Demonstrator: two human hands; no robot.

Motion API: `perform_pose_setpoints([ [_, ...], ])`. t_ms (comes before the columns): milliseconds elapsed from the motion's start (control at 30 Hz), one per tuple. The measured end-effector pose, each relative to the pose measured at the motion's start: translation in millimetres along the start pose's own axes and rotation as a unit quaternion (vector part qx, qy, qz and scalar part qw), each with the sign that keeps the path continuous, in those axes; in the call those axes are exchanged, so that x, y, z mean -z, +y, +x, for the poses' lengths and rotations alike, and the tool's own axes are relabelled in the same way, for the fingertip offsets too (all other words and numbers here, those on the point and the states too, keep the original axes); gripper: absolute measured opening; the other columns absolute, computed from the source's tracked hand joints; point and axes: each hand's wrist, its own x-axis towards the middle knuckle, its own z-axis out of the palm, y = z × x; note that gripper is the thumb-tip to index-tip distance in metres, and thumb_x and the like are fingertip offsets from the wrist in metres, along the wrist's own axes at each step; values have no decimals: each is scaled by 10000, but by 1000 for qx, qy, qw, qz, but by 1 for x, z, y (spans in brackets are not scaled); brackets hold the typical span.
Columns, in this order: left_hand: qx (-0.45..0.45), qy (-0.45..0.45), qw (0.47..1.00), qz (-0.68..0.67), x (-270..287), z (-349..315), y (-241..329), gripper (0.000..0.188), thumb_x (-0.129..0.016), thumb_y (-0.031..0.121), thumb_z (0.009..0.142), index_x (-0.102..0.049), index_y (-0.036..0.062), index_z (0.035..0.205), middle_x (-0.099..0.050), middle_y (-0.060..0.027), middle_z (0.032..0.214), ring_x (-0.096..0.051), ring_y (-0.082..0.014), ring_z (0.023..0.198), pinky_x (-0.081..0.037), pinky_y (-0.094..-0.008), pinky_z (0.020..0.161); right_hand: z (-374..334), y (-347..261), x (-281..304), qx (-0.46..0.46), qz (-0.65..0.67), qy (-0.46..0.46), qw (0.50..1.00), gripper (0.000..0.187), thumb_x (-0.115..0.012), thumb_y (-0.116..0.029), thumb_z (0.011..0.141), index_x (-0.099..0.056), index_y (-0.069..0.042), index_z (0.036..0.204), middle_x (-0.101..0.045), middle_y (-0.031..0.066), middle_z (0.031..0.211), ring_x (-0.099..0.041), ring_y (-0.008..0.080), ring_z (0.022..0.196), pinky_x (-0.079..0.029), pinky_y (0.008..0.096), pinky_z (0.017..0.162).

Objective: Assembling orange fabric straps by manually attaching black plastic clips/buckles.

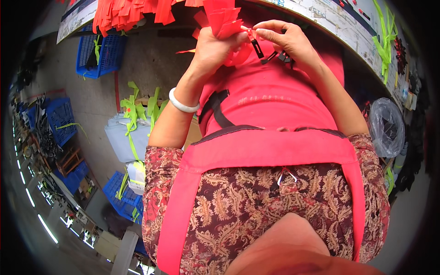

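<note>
My left hand (214, 49) is closed around a bunch of red fabric strips (223, 20), whose cut ends fan out above the fingers. A small black clip (257, 48) hangs between my hands by a bit of red material. Thumb and forefinger of my right hand (289, 42) pinch together beside the top of that clip. More black clips (284, 58) stick out from under its curled lower fingers. Both hands are in front of my red apron (270, 87), close to the table edge. What exactly the right fingertips grip is too small to make out.
Red strips (123, 16) hang over the worktable (316, 11) edge. Bright green strips (386, 41) lie at the table's right, above a clear plastic bag (387, 128). On the left floor stand blue crates (101, 55) and a grey stack (123, 137) tied with green strips.
</note>
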Motion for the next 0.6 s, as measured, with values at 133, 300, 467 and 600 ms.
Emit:
perform_pose_setpoints([
  [133, 4, -29, 999, -31, 4, 1, 7, 115, -678, 64, 839, -664, -12, 924, -627, -21, 731, -558, -83, 620, -442, -229, 567, -2, 3, -3, -22, 79, -66, 994, 221, -685, -227, 868, -680, -49, 998, -576, -50, 695, -427, 3, 548, -344, 179, 485],
  [300, 26, -65, 992, -104, 13, 2, 16, 166, -660, 70, 856, -638, -39, 979, -614, -63, 760, -564, -135, 660, -455, -260, 617, -5, -19, 4, 106, 92, -20, 990, 174, -646, -189, 897, -670, -36, 976, -590, -44, 710, -418, -8, 527, -304, 155, 462],
  [467, 52, -85, 980, -170, 21, 4, 15, 131, -688, 65, 830, -665, -10, 934, -651, -56, 774, -589, -116, 632, -468, -239, 577, -19, -31, -1, 77, 4, -91, 993, 222, -687, -225, 863, -686, -17, 937, -638, -14, 797, -544, 22, 721, -438, 181, 618],
  [600, 58, -97, 980, -167, 20, 2, 16, 145, -690, 78, 829, -666, -14, 939, -651, -60, 772, -592, -121, 641, -469, -240, 586, -20, -32, -2, 69, -6, -85, 994, 225, -689, -229, 860, -686, -18, 936, -637, -10, 794, -545, 25, 714, -437, 182, 609],
])
